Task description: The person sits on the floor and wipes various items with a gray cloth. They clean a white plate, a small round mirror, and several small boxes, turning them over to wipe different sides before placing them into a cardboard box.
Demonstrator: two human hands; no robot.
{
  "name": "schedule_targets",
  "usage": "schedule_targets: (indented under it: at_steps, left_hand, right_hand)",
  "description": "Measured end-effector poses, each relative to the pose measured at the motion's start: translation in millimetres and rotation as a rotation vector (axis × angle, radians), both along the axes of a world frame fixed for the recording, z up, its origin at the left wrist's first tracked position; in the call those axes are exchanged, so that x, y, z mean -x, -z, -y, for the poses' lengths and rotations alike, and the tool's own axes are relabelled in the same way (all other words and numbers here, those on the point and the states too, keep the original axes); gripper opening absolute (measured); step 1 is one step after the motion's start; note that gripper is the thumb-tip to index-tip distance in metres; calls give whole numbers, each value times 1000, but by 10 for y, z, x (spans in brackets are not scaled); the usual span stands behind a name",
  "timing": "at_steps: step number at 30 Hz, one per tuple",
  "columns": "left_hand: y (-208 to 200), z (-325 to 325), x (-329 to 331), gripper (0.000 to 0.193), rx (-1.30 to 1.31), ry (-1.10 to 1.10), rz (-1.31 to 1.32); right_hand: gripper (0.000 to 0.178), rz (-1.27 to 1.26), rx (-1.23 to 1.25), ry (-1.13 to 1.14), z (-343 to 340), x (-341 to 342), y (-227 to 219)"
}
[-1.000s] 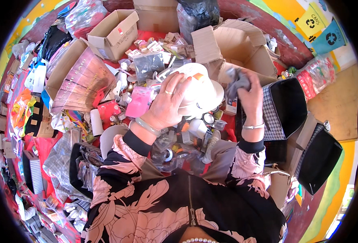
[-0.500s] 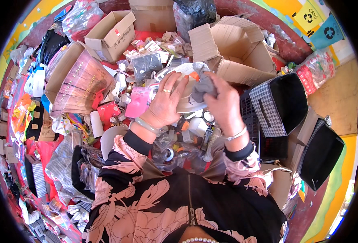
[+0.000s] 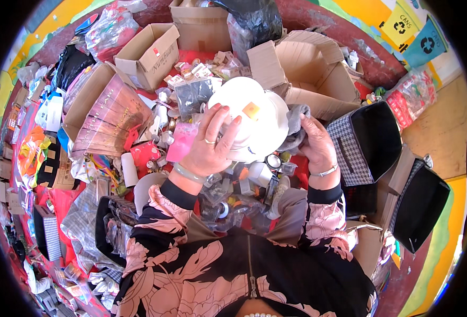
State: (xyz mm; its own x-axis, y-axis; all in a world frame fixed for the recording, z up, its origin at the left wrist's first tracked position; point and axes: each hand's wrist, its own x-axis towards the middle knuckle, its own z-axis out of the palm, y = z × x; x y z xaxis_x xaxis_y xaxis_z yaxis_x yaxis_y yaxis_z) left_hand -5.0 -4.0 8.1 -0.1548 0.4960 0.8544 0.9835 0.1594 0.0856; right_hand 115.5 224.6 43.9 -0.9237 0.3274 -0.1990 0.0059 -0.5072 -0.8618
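Grey cloth (image 3: 295, 127) has moved beside the white dish (image 3: 257, 129).

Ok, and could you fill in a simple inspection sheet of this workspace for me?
Surface: red covering, showing only in patches.
Items in hand: white round dishware with an orange patch; grey cloth.
Clutter: heavy; open cardboard box, pink object and checked black-and-white bin among many small items.
Hands: left hand holds the dishware; right hand grips the cloth by the dishware's edge, contact unclear.
Cables: nothing seen.
Surroundings: black plastic bag; painted wall with yellow sign and blue sign.
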Motion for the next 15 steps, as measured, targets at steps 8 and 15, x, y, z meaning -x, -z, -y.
schedule_targets:
  at_steps: [8,15]
  left_hand:
    - [107,-19,54,86,154,110,-63]
    - [-19,-39,103,92,-21,-80,353]
  right_hand:
    - [18,123,135,105,12,161,371]
    - [29,-147,511,261,-29,210,456]
